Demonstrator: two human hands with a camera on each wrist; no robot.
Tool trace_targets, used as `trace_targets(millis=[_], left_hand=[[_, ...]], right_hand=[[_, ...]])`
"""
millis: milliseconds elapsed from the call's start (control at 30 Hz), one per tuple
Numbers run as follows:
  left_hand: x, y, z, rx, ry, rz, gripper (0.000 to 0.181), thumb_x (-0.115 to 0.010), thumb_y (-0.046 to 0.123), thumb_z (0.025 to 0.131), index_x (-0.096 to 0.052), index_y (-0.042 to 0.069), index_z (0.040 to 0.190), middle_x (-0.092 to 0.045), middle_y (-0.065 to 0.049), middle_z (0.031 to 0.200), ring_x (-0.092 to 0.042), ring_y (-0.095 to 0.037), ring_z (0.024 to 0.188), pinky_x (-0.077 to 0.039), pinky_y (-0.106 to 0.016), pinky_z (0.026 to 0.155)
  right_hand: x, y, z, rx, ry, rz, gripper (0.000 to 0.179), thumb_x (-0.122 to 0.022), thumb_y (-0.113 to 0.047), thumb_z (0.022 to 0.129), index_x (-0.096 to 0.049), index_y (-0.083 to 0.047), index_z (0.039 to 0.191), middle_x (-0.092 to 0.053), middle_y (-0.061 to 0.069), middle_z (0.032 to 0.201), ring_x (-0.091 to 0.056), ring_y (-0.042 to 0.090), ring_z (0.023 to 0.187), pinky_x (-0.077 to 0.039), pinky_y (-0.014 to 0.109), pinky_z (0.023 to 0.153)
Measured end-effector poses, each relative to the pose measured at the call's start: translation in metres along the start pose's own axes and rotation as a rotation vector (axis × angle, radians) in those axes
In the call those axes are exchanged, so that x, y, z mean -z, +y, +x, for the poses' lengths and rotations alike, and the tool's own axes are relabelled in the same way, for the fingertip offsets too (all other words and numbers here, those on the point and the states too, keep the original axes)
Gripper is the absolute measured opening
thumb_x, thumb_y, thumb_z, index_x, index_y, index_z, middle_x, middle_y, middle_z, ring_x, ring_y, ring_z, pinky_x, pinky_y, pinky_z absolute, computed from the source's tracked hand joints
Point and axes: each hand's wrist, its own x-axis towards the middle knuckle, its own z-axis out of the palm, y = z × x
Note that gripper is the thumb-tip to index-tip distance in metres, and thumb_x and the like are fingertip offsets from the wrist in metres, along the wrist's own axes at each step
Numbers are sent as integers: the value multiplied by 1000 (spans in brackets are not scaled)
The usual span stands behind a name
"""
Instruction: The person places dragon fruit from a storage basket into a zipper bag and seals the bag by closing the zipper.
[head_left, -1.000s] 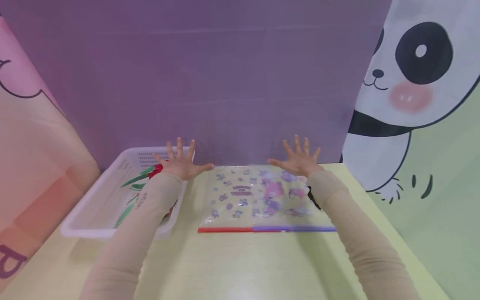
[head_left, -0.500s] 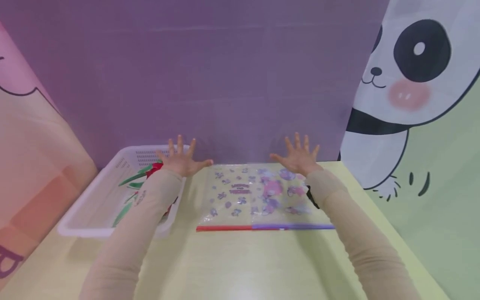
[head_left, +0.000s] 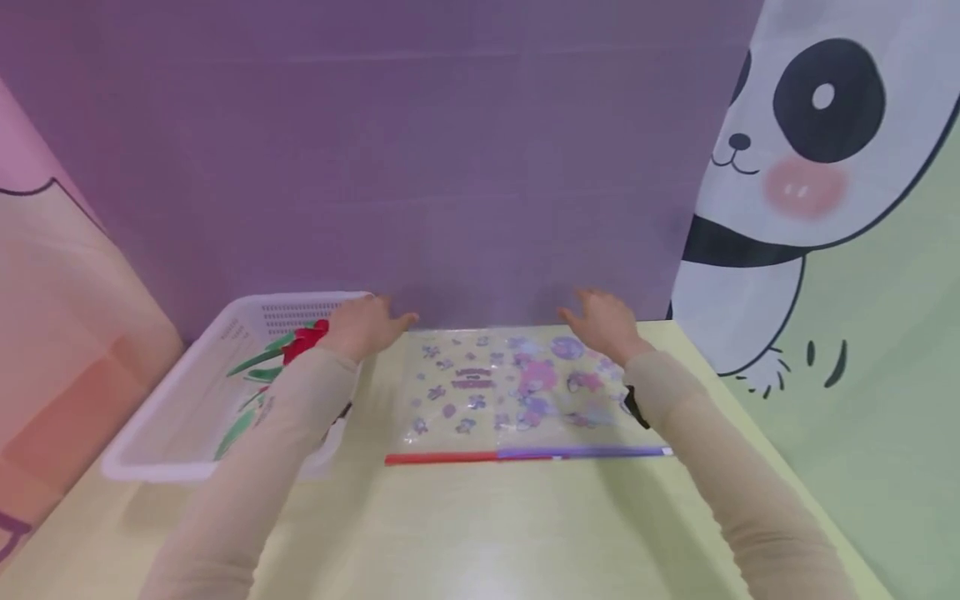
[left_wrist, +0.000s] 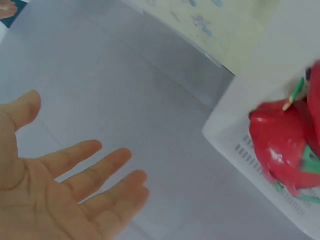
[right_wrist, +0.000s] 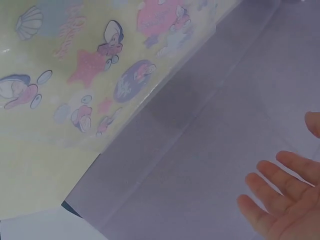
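Observation:
My left hand hovers by the right back corner of a white plastic basket and holds nothing. In the left wrist view its fingers are loosely extended. My right hand, also holding nothing, hangs over the back edge of the clear printed bags, its fingers apart in the right wrist view. Two bags lie overlapped on the table: one with a red zip strip, one with a purple zip strip and pink and purple cartoon prints. In the basket are glossy red things with green leaf-like parts, partly hidden by my left forearm.
A pale wooden table carries the basket on the left and the bags in the middle. A purple backdrop rises behind it, with a panda-printed panel on the right. A dark band shows beneath my right wrist.
Both hands have tipped forward and down from a raised, spread-finger pose. The camera view has shifted slightly to the right. Basket and bags stay in place on the table.

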Motion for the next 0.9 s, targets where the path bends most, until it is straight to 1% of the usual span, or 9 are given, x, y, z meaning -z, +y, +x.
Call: trace_targets(millis=[100,200,267,333,433,533,633,767,900], left_hand=[[-2,4,-5,-66,94,-17,59,-46,44,92,-42,3,135,-46,-21,135,-44,-41,122,-40,-57,94],[-2,9,-10,-139,183,-18,52,-51,37,91,-49,3,129,-53,-20,127,-52,-40,113,-46,-55,86],[-2,11,-15,-173,219,-26,48,-53,35,90,-52,3,127,-56,-19,124,-54,-38,110,-48,-53,84],[-3,13,-20,-198,238,-54,46,-54,34,89,-54,3,124,-58,-18,121,-57,-37,107,-49,-50,82],[-4,18,-31,-224,225,-152,42,-55,33,89,-57,5,121,-60,-14,120,-57,-32,107,-49,-47,86],[-7,26,-45,-237,179,-251,40,-57,33,89,-58,9,121,-60,-9,120,-56,-28,109,-48,-45,89],[-12,34,-57,-258,141,-280,40,-57,35,88,-58,13,121,-59,-6,121,-56,-25,110,-48,-44,90],[-21,41,-69,-284,95,-321,38,-58,34,88,-59,15,121,-60,-3,121,-57,-23,107,-50,-40,87],[-33,43,-79,-333,57,-439,33,-59,28,88,-60,15,118,-61,-1,118,-60,-21,102,-52,-35,83]], right_hand=[[1,3,-4,14,17,37,52,-45,-35,95,-44,1,133,-46,24,133,-47,41,118,-41,54,95],[2,5,-9,31,34,64,48,-47,-32,95,-48,1,129,-51,23,129,-53,39,110,-45,53,90],[2,6,-12,44,45,75,45,-47,-31,94,-51,1,126,-54,23,125,-57,39,105,-47,52,86],[2,6,-15,67,61,92,43,-49,-30,94,-54,2,123,-57,22,121,-59,38,101,-48,51,85],[1,4,-20,123,67,152,39,-52,-27,93,-57,2,119,-59,21,118,-58,37,103,-46,50,88],[-3,5,-26,201,34,209,37,-55,-25,92,-58,0,119,-58,19,120,-56,35,107,-46,49,89],[-10,8,-34,263,-9,228,35,-56,-26,91,-59,-4,119,-58,17,120,-56,33,108,-48,48,87],[-20,11,-45,314,-43,241,34,-57,-26,91,-59,-6,118,-60,14,118,-57,31,107,-49,46,86],[-29,10,-54,350,-72,280,33,-59,-21,90,-60,-4,117,-62,14,116,-58,29,104,-49,45,86]])
